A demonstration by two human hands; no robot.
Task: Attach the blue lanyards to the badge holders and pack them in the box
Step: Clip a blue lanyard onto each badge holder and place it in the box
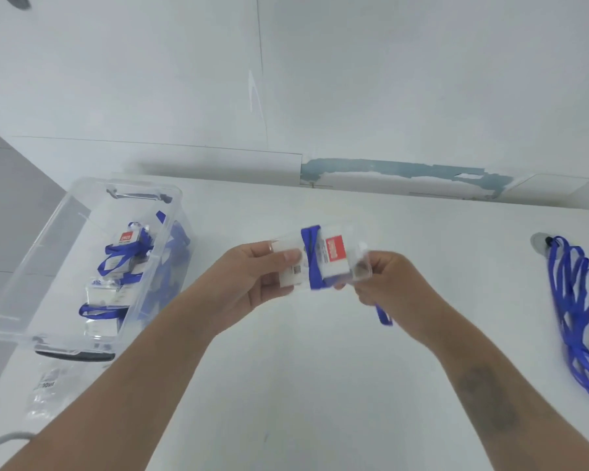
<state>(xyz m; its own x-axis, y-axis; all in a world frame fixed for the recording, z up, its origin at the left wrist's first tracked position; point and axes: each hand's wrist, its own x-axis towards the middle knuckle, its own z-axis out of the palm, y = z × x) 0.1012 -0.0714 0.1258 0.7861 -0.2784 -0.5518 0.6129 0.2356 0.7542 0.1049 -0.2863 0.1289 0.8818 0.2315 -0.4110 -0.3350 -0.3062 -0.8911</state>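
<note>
Already I have several finished badges in the clear box point(24, 266), each wrapped in its blue strap, so a fair part of the job looks done. What is left, as far as I can judge, is the bundle of loose lanyards point(578, 321) lying on the white table point(320, 385), well to the right of the box, plus the one I am working on now.

That one, a clear badge holder point(320, 263) with a red card inside, is up off the table, to the right of the box and between my two hands. A blue lanyard point(312, 260) is wound across its middle, with a loose end hanging below. My left hand point(252, 280) pinches the holder's left end, thumb on top and fingers curled underneath. My right hand point(385, 280) has its fingers curled round the right end; whether it also grips the strap's tail I cannot tell.
</note>
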